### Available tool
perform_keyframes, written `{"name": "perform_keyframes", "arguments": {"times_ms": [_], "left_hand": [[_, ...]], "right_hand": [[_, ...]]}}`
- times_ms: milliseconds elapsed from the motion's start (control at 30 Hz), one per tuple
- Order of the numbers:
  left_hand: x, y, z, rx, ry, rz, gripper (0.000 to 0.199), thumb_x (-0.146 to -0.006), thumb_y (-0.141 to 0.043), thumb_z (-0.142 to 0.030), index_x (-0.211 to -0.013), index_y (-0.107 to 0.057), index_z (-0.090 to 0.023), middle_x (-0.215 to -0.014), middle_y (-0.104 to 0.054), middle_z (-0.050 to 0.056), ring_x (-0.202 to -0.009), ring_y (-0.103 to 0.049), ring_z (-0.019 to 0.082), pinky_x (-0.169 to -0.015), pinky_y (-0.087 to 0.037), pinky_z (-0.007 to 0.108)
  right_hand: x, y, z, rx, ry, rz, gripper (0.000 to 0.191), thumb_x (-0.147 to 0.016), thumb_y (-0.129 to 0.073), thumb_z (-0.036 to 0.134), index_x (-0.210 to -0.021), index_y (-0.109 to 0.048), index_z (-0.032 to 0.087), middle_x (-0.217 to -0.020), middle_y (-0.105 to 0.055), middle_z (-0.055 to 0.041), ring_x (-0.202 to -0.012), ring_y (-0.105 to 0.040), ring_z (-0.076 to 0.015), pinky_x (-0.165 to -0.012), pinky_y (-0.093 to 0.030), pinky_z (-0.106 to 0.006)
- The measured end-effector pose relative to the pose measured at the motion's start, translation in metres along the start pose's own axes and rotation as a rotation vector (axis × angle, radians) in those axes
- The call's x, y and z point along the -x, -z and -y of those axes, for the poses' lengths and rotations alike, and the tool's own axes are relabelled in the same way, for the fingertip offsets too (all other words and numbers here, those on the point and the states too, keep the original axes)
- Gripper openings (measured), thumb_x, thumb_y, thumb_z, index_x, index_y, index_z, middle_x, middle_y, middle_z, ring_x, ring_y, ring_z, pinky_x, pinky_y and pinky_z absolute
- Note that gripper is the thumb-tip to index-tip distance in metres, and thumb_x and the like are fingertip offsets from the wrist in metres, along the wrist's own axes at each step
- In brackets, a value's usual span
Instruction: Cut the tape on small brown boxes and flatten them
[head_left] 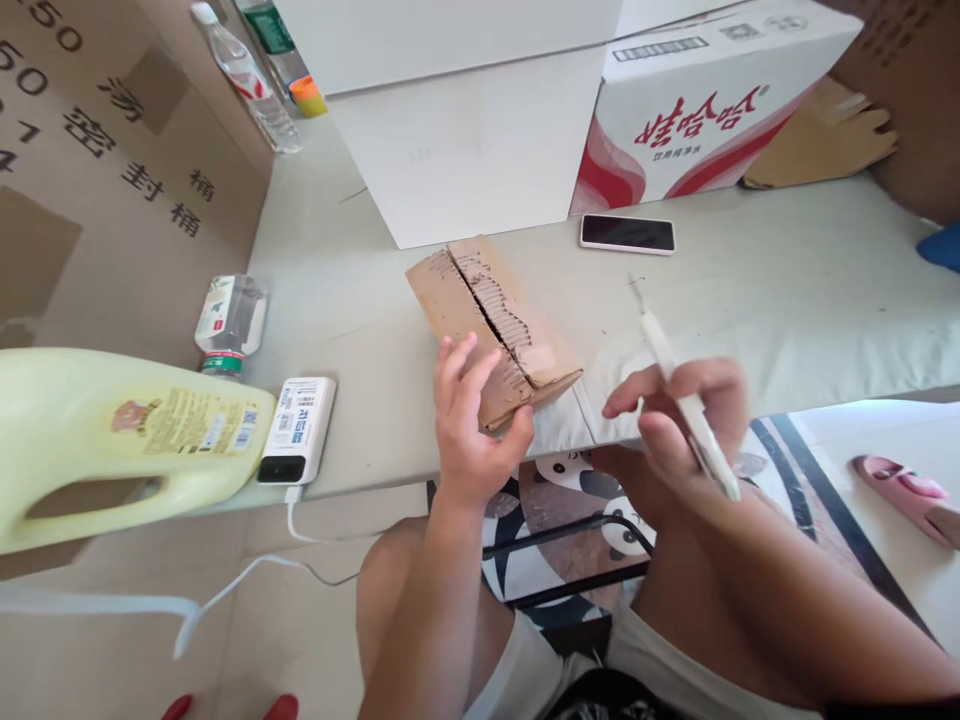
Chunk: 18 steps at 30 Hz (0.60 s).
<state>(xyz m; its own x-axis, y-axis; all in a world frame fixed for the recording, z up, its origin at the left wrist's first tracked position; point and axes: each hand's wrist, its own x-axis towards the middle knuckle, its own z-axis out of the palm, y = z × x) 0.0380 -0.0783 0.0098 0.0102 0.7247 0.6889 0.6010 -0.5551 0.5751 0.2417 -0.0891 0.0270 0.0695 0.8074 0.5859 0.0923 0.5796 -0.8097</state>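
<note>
A small brown cardboard box (pixel 450 310) lies at an angle on the pale table, with a dark slit along its top and rows of short ink strokes on both sides of it. My left hand (pixel 480 430) rests on the box's near end, fingers apart. To the right, my right hand (pixel 694 415) is closed around a white pen-like tool (pixel 661 345) with a thin metal tip. That tip points away from me, over the table, and is apart from the box.
A phone (pixel 628 234) lies before white cartons (pixel 480 150). On the left are a yellow jug (pixel 180 410), a power bank (pixel 298 430) with a cable, a clear bottle (pixel 232 318) and a large carton (pixel 135 180). The table's front edge is near my knees.
</note>
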Motion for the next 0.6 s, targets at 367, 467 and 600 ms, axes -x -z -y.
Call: {"name": "perform_keyframes", "arguments": {"times_ms": [367,467,600], "left_hand": [[0.008,0.018,0.005,0.102,0.176,-0.035,0.054,-0.087,-0.071,-0.027,-0.138,-0.054,-0.022,-0.148,-0.055,0.015,-0.147,-0.046,0.031,-0.12,-0.041,0.054],[0.01,0.015,0.006,0.082,0.18,-0.055,0.055,-0.086,-0.073,-0.028,-0.137,-0.054,-0.021,-0.145,-0.058,0.016,-0.143,-0.05,0.03,-0.117,-0.046,0.053],[0.01,0.012,0.004,0.072,0.217,-0.072,0.052,-0.087,-0.071,-0.028,-0.136,-0.055,-0.019,-0.142,-0.06,0.016,-0.142,-0.052,0.03,-0.115,-0.049,0.051]], "right_hand": [[-0.001,-0.02,0.008,0.12,0.132,0.331,0.021,-0.099,-0.053,0.041,-0.11,-0.061,0.025,-0.073,-0.065,-0.0008,-0.059,-0.062,-0.0129,-0.053,-0.051,-0.025],[-0.004,-0.02,0.013,0.22,0.202,0.295,0.013,-0.096,-0.053,0.026,-0.104,-0.064,0.023,-0.07,-0.066,-0.0003,-0.056,-0.062,-0.0118,-0.052,-0.05,-0.023],[-0.002,-0.023,0.015,0.343,0.213,0.221,0.025,-0.091,-0.054,0.016,-0.113,-0.064,0.022,-0.081,-0.074,-0.0029,-0.063,-0.068,-0.0127,-0.057,-0.054,-0.023]]}}
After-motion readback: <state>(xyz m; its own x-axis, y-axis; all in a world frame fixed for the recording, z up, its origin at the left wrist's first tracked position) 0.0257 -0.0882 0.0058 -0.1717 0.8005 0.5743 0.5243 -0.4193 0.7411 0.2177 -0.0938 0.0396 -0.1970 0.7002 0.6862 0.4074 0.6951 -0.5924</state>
